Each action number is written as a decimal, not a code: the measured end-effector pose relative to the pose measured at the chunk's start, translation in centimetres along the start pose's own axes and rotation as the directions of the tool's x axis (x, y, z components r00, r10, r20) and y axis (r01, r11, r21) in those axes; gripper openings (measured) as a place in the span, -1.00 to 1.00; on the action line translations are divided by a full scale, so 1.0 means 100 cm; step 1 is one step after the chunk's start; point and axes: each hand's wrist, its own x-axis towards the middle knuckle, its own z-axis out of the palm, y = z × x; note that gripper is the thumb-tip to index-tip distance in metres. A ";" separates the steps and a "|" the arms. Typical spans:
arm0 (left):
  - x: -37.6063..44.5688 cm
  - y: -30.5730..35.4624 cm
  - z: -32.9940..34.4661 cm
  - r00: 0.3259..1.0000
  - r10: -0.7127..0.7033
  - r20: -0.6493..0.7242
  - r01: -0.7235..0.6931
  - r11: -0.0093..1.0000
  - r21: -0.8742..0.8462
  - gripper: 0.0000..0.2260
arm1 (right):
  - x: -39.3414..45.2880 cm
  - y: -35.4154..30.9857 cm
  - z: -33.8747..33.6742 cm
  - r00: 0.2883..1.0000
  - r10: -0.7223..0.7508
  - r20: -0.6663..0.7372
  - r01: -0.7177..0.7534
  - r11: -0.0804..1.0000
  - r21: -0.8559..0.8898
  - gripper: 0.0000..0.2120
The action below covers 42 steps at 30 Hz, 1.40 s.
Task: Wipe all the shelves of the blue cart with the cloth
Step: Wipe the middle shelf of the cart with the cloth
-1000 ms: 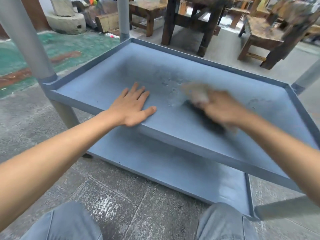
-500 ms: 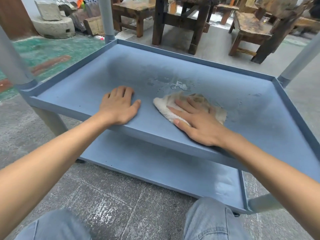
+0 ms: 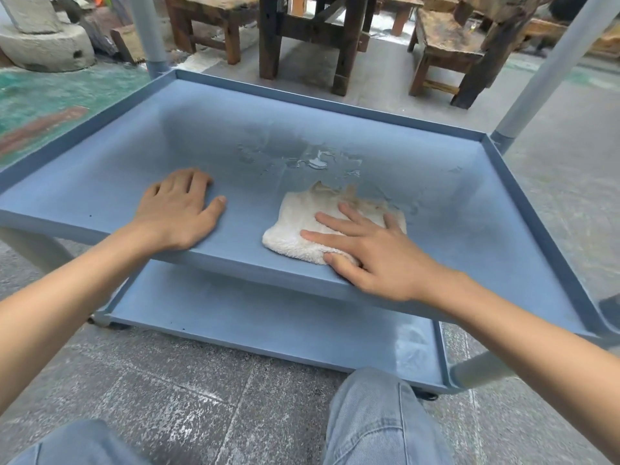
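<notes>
The blue cart's middle shelf fills the view, with wet streaks near its centre. A crumpled white cloth lies on the shelf close to the front rim. My right hand presses flat on the cloth with fingers spread and straight. My left hand rests palm-down on the shelf's front left part, fingers slightly bent, holding nothing. Below, the lower shelf shows, partly hidden by the shelf above.
Grey cart posts rise at the back left and back right. Dark wooden stools and tables stand behind the cart. A stone block sits far left. My knees in jeans are just before the lower shelf.
My right hand has slid the cloth leftward and back toward the front rim, then slightly right again. The left hand's fingers have curled a little; the view has shifted closer.
</notes>
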 end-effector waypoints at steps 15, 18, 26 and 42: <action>-0.004 0.008 -0.006 0.974 0.150 0.168 -0.161 0.986 0.052 -0.51 | 0.111 0.056 -0.005 0.986 0.157 -0.063 -0.155 0.987 0.035 -0.53; -0.003 0.006 -0.004 0.972 0.155 0.179 -0.166 0.985 0.048 -0.51 | 0.147 0.071 -0.008 0.967 0.236 -0.099 -0.230 0.971 0.065 -0.50; 0.002 0.004 0.001 0.980 0.147 0.135 -0.149 0.989 0.005 -0.51 | 0.199 0.086 -0.014 0.925 0.349 -0.150 -0.350 0.936 0.023 -0.39; 0.012 0.041 -0.009 0.993 0.017 0.115 -0.031 0.992 0.118 -0.56 | 0.029 -0.001 0.000 0.998 0.053 -0.028 -0.050 0.994 0.097 -0.53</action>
